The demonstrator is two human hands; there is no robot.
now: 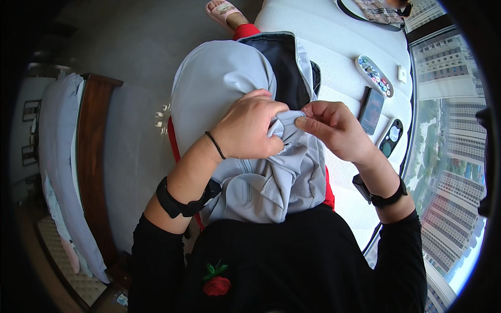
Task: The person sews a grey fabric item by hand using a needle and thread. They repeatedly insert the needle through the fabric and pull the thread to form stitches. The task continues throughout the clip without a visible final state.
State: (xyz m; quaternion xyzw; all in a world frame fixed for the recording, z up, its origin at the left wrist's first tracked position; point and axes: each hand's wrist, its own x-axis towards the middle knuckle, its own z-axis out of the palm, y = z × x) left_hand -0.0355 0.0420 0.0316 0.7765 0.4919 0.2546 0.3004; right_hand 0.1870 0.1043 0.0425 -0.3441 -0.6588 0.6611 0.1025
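Observation:
A grey cloth article (223, 70) with zips and a black lining (287, 66) lies bunched over my lap; whether it is a bag or a garment I cannot tell. My left hand (250, 127) grips a gathered fold of it (291, 121), the fingers curled around the cloth. At that fold's right end, my right hand (332, 127) pinches the edge between thumb and fingertips. Anything as fine as a needle there is too small to make out. Below the hands, the cloth is crumpled beside a sewn loop or strap (238, 184).
On the white padded seat (340, 43) to the right lie an oblong case of coloured thread spools (374, 76), a phone (372, 111), a dark oblong case half (391, 135) and a small white box (402, 74). A window (450, 148) borders the seat. A wooden-framed bed (92, 156) stands left.

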